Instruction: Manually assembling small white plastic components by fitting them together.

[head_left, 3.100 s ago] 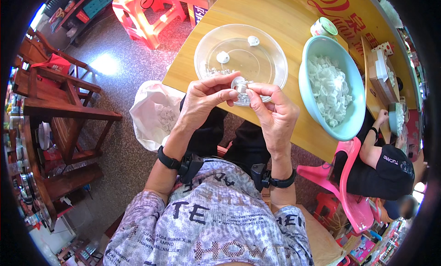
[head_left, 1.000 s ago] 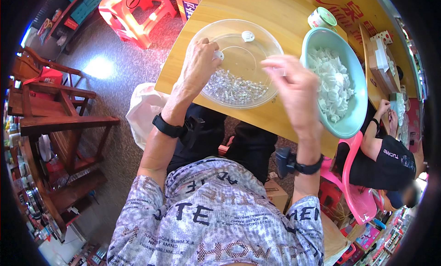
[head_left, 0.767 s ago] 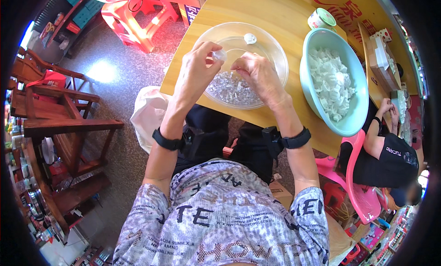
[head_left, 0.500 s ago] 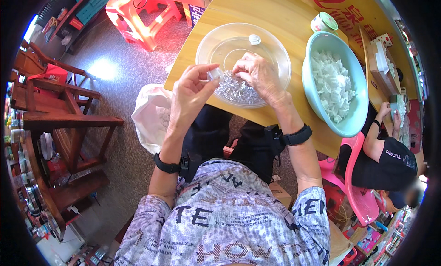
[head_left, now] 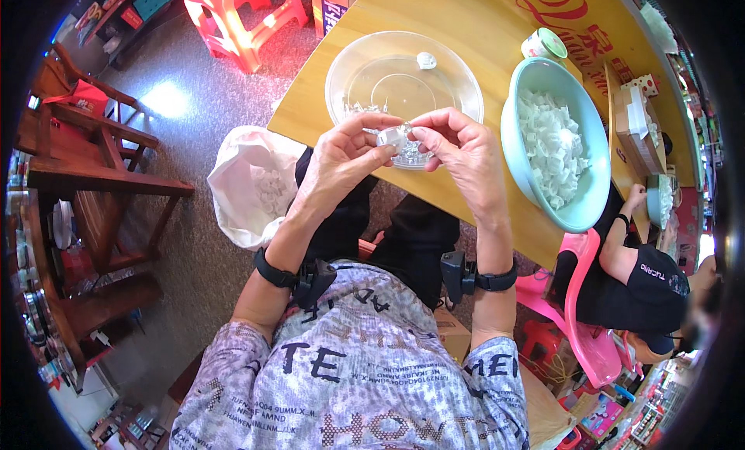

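Note:
Over the near edge of a round clear plastic tray (head_left: 446, 48), my two hands meet. My left hand (head_left: 341, 156) is closed in a pinch around a small white plastic piece (head_left: 390, 138). At that piece's right end, my right hand (head_left: 464, 151) pinches a tiny clear or shiny part, too small to name. Below the fingers, a pile of small clear pin-like pieces (head_left: 414, 154) lies in the tray, partly hidden by my hands. One loose white piece (head_left: 426, 60) rests at the tray's far side.
A light-blue basin (head_left: 515, 159) full of white plastic pieces (head_left: 552, 143) stands right on the wooden table (head_left: 497, 194), with a green-rimmed tub (head_left: 545, 44) behind it. A white sack (head_left: 233, 174) sits on the floor at left. Another person (head_left: 628, 287) works at far right.
My right hand has come out of the pile of clear pieces, toward me, to the white piece in my left hand. The left hand has moved right, and the hands now touch the piece together.

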